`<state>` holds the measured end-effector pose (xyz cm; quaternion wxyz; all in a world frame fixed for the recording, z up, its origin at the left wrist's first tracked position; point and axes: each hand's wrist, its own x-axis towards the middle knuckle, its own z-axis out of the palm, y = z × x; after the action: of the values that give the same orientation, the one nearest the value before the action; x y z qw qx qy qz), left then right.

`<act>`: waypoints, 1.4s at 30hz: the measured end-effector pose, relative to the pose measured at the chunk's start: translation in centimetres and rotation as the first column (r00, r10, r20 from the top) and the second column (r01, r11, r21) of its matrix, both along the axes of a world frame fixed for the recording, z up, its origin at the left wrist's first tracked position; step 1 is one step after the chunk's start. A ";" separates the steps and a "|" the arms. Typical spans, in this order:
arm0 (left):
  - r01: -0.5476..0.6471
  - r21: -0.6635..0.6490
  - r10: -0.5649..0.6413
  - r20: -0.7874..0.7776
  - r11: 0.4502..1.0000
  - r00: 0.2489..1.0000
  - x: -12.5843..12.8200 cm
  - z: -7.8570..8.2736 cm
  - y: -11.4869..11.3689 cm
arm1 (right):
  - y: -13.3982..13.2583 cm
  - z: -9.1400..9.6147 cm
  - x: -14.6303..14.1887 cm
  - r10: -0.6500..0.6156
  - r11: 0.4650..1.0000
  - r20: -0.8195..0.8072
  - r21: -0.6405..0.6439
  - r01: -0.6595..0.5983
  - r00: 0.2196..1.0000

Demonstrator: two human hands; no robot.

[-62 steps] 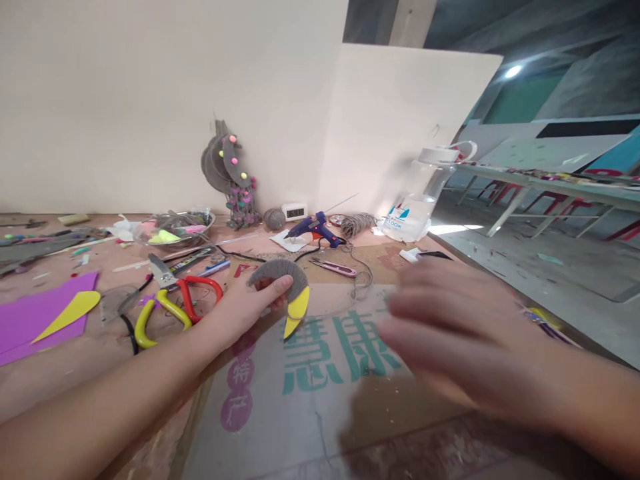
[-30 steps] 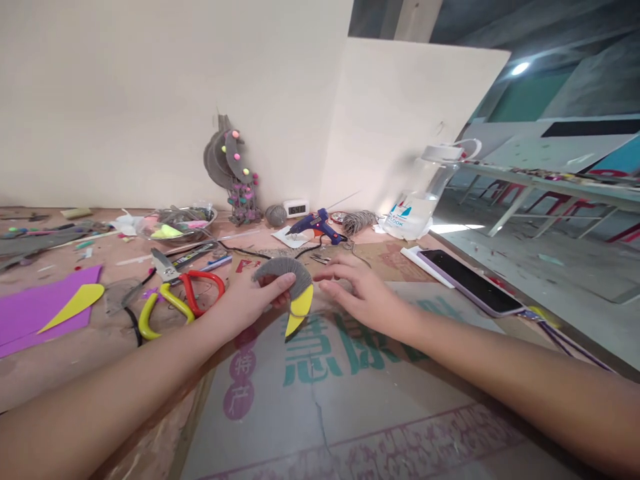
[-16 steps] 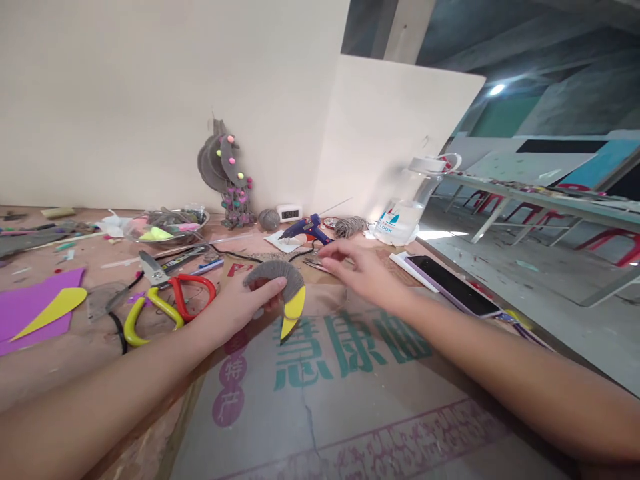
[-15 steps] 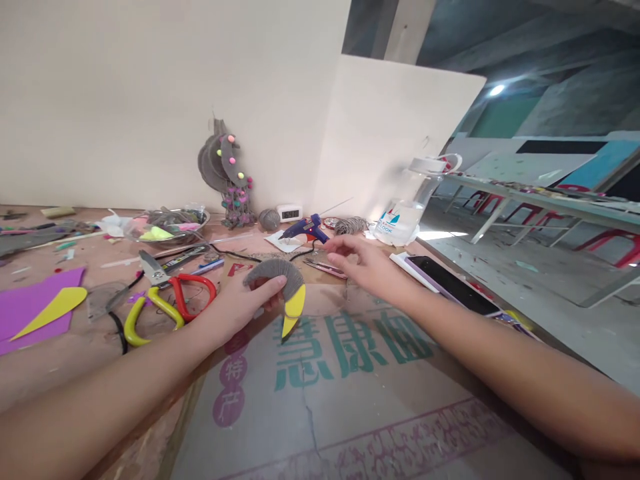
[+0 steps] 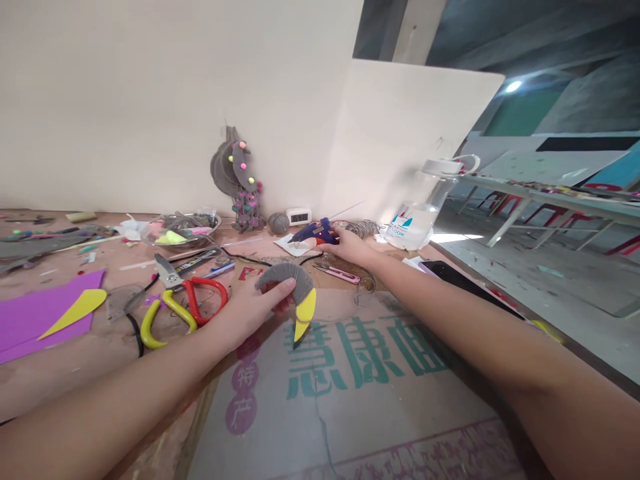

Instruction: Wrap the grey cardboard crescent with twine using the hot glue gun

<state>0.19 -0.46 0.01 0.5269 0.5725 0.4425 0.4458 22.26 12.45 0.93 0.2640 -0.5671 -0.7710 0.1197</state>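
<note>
Between the thumb and fingers of my left hand [image 5: 267, 303] is a crescent shape [image 5: 287, 277], wound with grey yarn, its lower tip bare yellow. It hangs over a printed cardboard sheet [image 5: 280, 427]. Farther back, my right hand [image 5: 347, 245] has its fingers closed around the handle of a blue glue gun [image 5: 316, 231]. The glue gun's nozzle points left over a small white paper [image 5: 296, 247]. Pink-handled snips [image 5: 340, 273] lie in front of my right hand.
Left are scissors [image 5: 170, 313] with red and yellow handles, purple sheets [image 5: 50, 313] and a bowl of scraps [image 5: 183, 230]. A water bottle [image 5: 417, 207] and a phone [image 5: 465, 287] stand and lie to the right. A yarn-wrapped ornament [image 5: 240, 173] hangs behind.
My right hand has reached forward and left and closed on the glue gun's handle. My left hand still holds the crescent. The whole view has shifted slightly.
</note>
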 end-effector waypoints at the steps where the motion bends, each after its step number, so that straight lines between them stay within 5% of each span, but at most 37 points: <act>1: 0.007 0.004 -0.007 0.001 1.000 1.000 0.0 -0.1 0.1 | 0.2 -0.3 -0.4 -0.007 1.000 -0.006 0.006 0.007 1.000; 7: 0.006 0.000 -0.006 0.004 1.000 1.000 0.1 0.0 0.0 | 0.7 -0.9 -0.9 -0.036 0.998 -0.073 0.043 0.039 0.997; 13: -0.002 -0.027 0.002 0.006 1.000 1.000 0.0 0.1 0.0 | -0.8 1.4 0.1 -0.077 0.997 -0.139 0.011 0.079 0.987; 21: -0.091 0.035 0.095 -0.138 0.995 0.986 -0.2 0.7 -0.2 | -8.3 4.1 1.4 0.115 0.988 -0.379 -0.050 -0.144 0.918; 29: -0.176 0.150 0.207 -0.227 0.973 0.952 -0.4 0.7 -0.3 | -14.9 2.2 1.3 0.094 0.975 -0.272 -0.168 -0.144 0.958; 35: -0.158 0.163 0.192 -0.227 0.974 0.955 -0.4 0.3 -0.1 | -15.5 1.3 0.4 0.161 0.924 -0.429 -0.251 -0.289 0.889; 42: -0.164 0.152 0.192 -0.191 0.975 0.963 -0.3 0.1 0.0 | -15.5 0.6 0.2 0.071 0.958 -0.307 -0.243 -0.150 0.949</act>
<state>-0.15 -0.50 0.13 0.3964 0.6075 0.5130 0.4590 22.51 -3.04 1.48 0.2914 -0.5284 -0.7309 0.3189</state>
